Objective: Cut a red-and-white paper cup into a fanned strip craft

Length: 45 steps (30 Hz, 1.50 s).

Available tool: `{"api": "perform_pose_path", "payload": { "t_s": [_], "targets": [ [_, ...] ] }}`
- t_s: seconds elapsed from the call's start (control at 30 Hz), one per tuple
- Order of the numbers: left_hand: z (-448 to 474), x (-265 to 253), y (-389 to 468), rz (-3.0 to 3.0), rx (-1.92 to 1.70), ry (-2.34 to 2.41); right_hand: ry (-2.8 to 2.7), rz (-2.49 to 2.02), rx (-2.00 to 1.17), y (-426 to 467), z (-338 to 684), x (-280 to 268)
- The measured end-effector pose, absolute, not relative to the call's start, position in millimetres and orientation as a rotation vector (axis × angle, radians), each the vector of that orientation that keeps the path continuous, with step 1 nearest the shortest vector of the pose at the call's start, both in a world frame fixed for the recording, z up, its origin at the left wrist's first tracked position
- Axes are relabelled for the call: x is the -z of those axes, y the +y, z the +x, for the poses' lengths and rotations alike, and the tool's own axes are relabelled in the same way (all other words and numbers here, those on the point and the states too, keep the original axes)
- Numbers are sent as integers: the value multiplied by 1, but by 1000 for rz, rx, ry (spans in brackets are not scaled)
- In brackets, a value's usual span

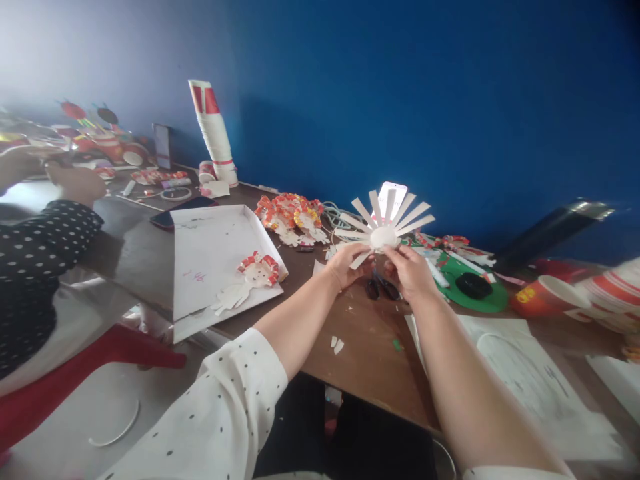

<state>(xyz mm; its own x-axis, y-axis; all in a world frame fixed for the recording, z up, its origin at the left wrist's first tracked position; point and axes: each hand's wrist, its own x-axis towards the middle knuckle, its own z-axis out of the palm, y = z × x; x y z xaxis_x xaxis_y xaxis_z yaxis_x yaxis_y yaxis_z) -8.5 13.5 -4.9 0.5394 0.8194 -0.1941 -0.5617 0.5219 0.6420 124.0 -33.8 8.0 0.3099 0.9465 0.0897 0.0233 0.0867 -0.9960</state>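
Both hands grasp one white paper piece: the left hand (351, 264) pinches it from the lower left side, and the right hand (411, 272) has its thumb and fingers at the lower right of the middle. The white paper piece (384, 237) is held up above the table (360, 367); it has a round centre, and long strips spread from it like the petals of a flower. Just below the hands lie dark scissors (383, 288). Behind the strips stands a phone (393, 195) with a bright screen, partly covered by them. Nearer to the person, small white scraps (337, 345) and a green scrap (397, 345) lie on the wood.

To the left of the hands there is a pile of red and white paper figures (290, 215). Farther left, a white box lid (210, 243) carries one more paper figure (257, 272), and behind it rises a tall, leaning stack of cups (215, 137). To the right, a black object (474, 285) rests on a green round sheet (487, 303), near a red cup (545, 297). At the far left, the dotted sleeve (45, 233) of another person is visible.
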Motion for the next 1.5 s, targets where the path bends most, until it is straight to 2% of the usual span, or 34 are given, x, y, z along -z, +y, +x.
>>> {"api": "perform_pose_path", "payload": {
  "t_s": [0.2,0.3,0.47,0.63,0.87,1.07,1.17,1.27,1.5],
  "targets": [
    [-5,6,13,603,-894,616,-1007,-1327,-929,-34,128,-12],
    [-4,11,16,581,-949,677,-1212,-1648,-725,-41,136,-18],
    [-3,15,19,519,-1011,660,-1876,-2311,-285,-64,131,-27],
    [-7,10,18,490,-1016,644,-2068,-2435,-89,-72,111,-21],
    [-11,9,21,438,-1021,607,-1839,-2240,-340,-62,127,-10],
    [-14,7,22,391,-1038,594,-1303,-1763,-983,-67,138,-9],
    [-17,6,23,340,-1034,580,-1196,-1632,-1130,-71,133,-10],
    [-18,7,24,295,-1023,526,-1247,-1652,-1118,-72,128,-10],
    [-18,6,27,198,-1026,512,-1442,-1680,-828,-72,122,-9]
  ]
}}
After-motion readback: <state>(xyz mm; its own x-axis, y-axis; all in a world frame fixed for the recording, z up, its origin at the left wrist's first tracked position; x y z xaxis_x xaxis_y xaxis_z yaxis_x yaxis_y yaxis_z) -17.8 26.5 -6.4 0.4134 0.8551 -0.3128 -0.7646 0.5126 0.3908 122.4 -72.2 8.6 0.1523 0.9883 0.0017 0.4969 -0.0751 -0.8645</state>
